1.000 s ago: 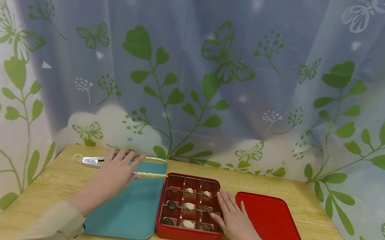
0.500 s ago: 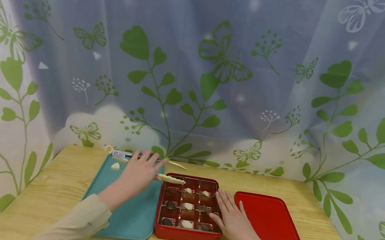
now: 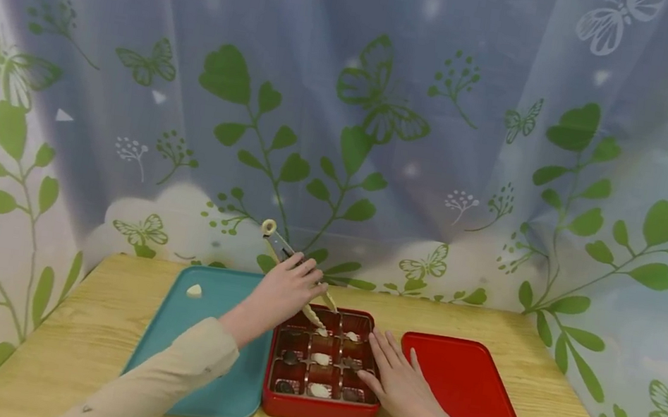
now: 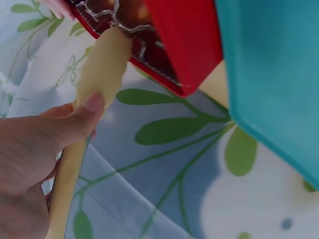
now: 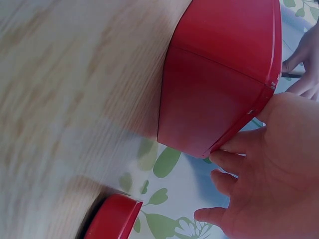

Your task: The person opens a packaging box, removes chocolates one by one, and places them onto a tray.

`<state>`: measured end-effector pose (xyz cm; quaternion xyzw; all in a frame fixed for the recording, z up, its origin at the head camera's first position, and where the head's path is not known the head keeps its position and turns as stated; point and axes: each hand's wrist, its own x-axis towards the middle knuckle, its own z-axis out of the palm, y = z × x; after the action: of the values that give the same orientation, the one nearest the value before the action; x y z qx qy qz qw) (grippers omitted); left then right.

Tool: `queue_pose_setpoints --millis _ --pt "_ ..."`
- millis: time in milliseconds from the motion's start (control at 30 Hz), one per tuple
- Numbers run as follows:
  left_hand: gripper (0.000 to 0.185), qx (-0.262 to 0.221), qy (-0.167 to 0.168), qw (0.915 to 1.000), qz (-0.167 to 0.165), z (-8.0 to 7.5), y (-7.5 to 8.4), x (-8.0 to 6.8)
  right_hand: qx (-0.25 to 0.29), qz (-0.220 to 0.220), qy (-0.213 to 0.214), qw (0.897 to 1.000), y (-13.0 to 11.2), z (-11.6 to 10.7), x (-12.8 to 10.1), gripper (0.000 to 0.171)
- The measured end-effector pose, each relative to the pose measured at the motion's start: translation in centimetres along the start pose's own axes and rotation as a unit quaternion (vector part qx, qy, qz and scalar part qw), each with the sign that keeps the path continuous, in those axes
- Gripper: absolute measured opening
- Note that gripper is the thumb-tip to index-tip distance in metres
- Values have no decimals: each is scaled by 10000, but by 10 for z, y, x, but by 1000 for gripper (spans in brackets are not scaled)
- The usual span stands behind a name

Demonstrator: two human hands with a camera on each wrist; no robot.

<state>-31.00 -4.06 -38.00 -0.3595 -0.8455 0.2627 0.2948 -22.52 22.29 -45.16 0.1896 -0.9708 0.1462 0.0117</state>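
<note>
My left hand (image 3: 286,291) grips a pair of tongs (image 3: 277,245) with cream-coloured tips, also seen in the left wrist view as a cream tong arm (image 4: 99,67) under my thumb. The tongs slant down over the back of a red box (image 3: 321,412), whose clear-brown insert has a grid of compartments. One tip reaches the back middle compartment, beside a white piece (image 3: 321,332); contact cannot be told. Dark pieces (image 3: 290,357) and other white pieces (image 3: 319,390) lie in further compartments. My right hand (image 3: 405,386) rests with fairly straight fingers on the box's right rim.
A teal tray (image 3: 206,390) lies left of the box, with one small white piece (image 3: 194,291) near its back. To the right, a red lid (image 3: 468,391) lies on the wooden table (image 3: 69,314). A patterned curtain (image 3: 377,172) hangs behind the table.
My left hand has moved right from over the tray to the box, tilting the tongs steeply with tips down. The white piece on the tray is now uncovered. My right hand stays at the rim.
</note>
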Motion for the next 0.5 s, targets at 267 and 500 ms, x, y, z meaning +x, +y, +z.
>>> queue_pose_setpoints --millis 267,500 --pt "33 712 -616 9939 566 -13 12 26 -6 30 35 10000 0 -1 0 72" --pt "31 938 -1168 9841 950 -17 25 40 -36 20 -13 10000 1 0 1 72"
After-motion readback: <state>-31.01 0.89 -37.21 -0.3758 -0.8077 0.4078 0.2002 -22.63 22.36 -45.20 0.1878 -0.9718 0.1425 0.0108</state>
